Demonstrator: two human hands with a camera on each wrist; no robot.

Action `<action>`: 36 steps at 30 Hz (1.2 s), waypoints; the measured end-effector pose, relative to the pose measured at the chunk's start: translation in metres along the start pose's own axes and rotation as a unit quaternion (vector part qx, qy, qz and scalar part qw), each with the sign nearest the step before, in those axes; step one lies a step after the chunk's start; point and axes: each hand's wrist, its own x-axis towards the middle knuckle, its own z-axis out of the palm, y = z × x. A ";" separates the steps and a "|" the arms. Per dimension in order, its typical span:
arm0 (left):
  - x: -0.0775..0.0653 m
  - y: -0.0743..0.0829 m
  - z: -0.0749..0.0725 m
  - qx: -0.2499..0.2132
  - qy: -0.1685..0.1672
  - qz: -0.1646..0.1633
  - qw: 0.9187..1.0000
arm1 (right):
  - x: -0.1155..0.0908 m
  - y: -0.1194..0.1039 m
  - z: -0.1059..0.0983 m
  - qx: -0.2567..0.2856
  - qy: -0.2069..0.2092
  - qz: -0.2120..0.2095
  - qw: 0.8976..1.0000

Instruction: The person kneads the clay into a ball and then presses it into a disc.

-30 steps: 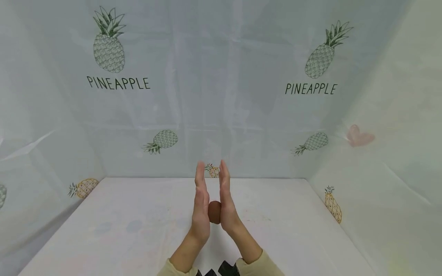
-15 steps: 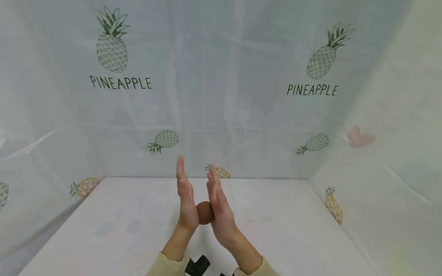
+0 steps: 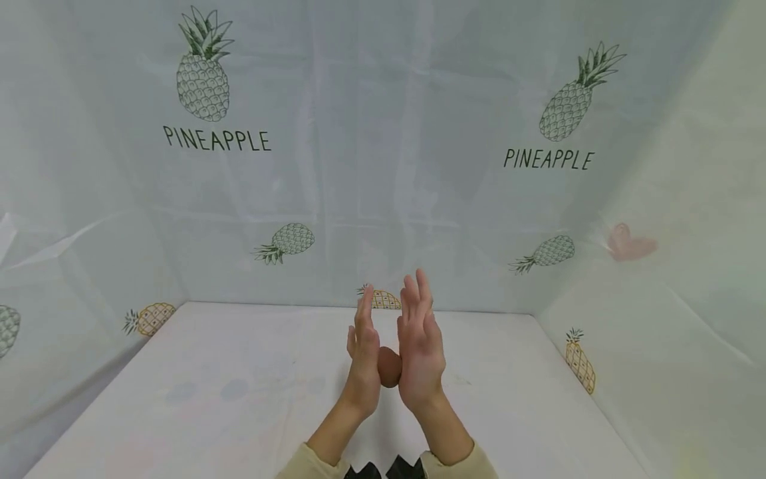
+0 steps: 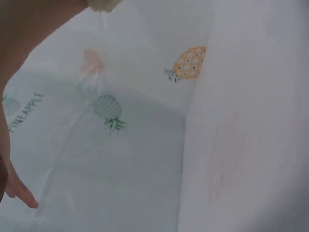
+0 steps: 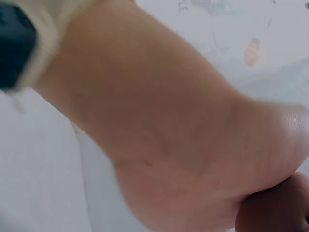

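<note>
A smooth brown ball [image 3: 389, 367] sits between two upright palms above the table; its material cannot be told. My left hand [image 3: 364, 366] presses it from the left with straight fingers pointing up and away. From the other side my right hand [image 3: 421, 359] presses it, its palm partly facing the camera and its fingers extended. The right wrist view shows part of the ball [image 5: 273, 210] against the base of a palm. At the left edge of the left wrist view, only a dark sliver of the ball shows, above some extended fingertips [image 4: 26, 197].
Beneath the hands lies a white table [image 3: 239, 426] with faint coloured stains. A pale sheet printed with pineapples [image 3: 203, 86] hangs behind and along both sides. Dark straps [image 3: 407, 468] show at the sleeves [image 3: 457, 462].
The hands slide back and forth against each other, with the ball between them. They shifted left, then right; the right hand now reaches farther forward than the left.
</note>
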 end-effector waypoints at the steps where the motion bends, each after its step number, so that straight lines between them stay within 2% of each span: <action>1: -0.002 0.000 0.003 -0.005 -0.007 0.001 1.000 | 0.002 0.000 -0.003 -0.004 0.008 -0.010 1.000; 6: -0.009 0.004 0.012 -0.013 -0.024 0.006 1.000 | 0.009 0.007 -0.016 -0.024 0.030 -0.034 0.999; 9: -0.011 0.011 0.009 0.015 -0.024 0.039 0.999 | 0.011 0.018 -0.017 -0.025 0.023 -0.012 0.999; 13: -0.008 0.021 0.000 0.056 -0.010 0.099 0.993 | 0.008 0.031 -0.009 0.000 -0.041 0.045 0.998; 15: -0.004 0.023 -0.007 0.055 0.007 0.108 0.993 | 0.005 0.034 -0.004 0.013 -0.079 0.071 0.994; 17: 0.000 0.023 -0.015 0.038 0.026 0.100 0.994 | 0.002 0.034 0.002 0.017 -0.113 0.088 0.990; 21: 0.008 0.020 -0.032 0.008 0.060 0.075 0.995 | -0.005 0.028 0.011 0.022 -0.145 0.123 0.981; 25: 0.014 0.018 -0.043 0.012 0.082 0.061 0.995 | -0.009 0.018 0.015 0.026 -0.165 0.135 0.977; 30: 0.016 0.011 -0.043 0.013 0.074 0.036 0.997 | -0.010 0.006 0.017 0.030 -0.171 0.102 0.980; 33: 0.013 0.007 -0.036 0.003 0.058 0.014 0.998 | -0.009 0.000 0.015 0.040 -0.166 0.080 0.982; 36: 0.008 0.007 -0.026 -0.015 0.031 0.005 0.999 | -0.007 -0.004 0.011 0.053 -0.159 0.056 0.984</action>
